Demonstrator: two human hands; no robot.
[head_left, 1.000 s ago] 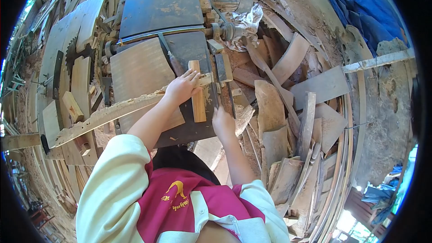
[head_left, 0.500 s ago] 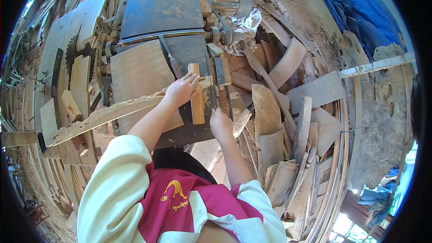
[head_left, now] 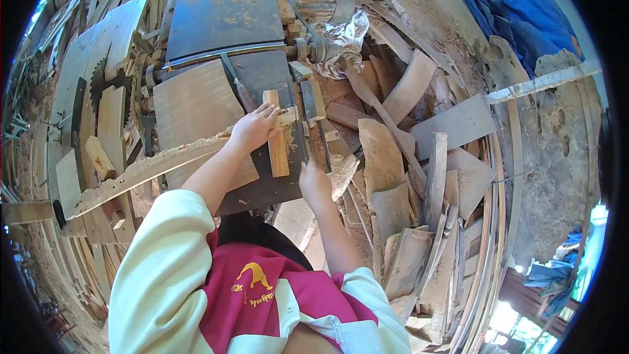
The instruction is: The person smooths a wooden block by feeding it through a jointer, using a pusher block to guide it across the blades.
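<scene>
A long rough-edged wood strip (head_left: 157, 165) runs slantwise over the machine's dark bed, its right end across a short wood block (head_left: 278, 152). My left hand (head_left: 254, 130) holds the strip down over this block, fingers laid along it toward its right end. Just right of the block, my right hand (head_left: 315, 183) is closed in a fist near the bed's edge. Something thin seems to rise from it toward the strip's end, but I cannot make out what it is. A tool with a dark handle (head_left: 245, 96) lies beyond my left hand.
Under the strip lies a wide curved board (head_left: 196, 115). The machine's far metal table (head_left: 226, 10) is dusty with shavings. A toothed circular blade (head_left: 99, 78) stands at the left. Offcuts (head_left: 386, 157) pile up at the right, and a blue tarp (head_left: 517, 10) hangs at the far right.
The whole view has shifted slightly left. Both hands keep nearly the same places: the left on the strip and block, the right closed beside the bed's edge.
</scene>
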